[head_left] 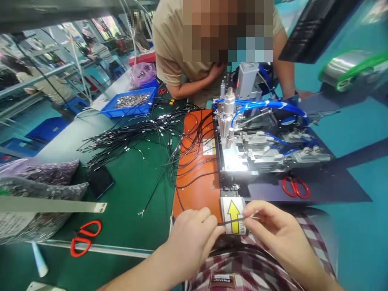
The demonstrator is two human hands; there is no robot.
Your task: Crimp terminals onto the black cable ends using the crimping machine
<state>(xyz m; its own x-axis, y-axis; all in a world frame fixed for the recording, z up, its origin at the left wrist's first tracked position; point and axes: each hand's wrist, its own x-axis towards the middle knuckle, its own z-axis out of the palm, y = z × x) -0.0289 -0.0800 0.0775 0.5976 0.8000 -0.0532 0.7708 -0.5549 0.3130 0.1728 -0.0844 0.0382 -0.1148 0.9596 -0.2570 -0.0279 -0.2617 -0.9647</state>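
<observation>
Green surface (pixel 136 218) borders the orange plate (pixel 198 198); by its near edge, the left hand (pixel 194 232) and right hand (pixel 279 230) pinch a black cable (pixel 228 222) above the arrow label (pixel 233 208). Bare green opens leftward, toward red-handled scissors (pixel 81 239); a cable bundle (pixel 133 135) lies beyond.

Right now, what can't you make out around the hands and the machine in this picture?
All in the head view:
Part of the cable inside the left hand: hidden by that hand's grip.
Wire ends at the right hand: too small and blurred to count.
Fine print on the yellow-arrow label: too small to read.
Green-rimmed spool: cut off by the right edge.
</observation>
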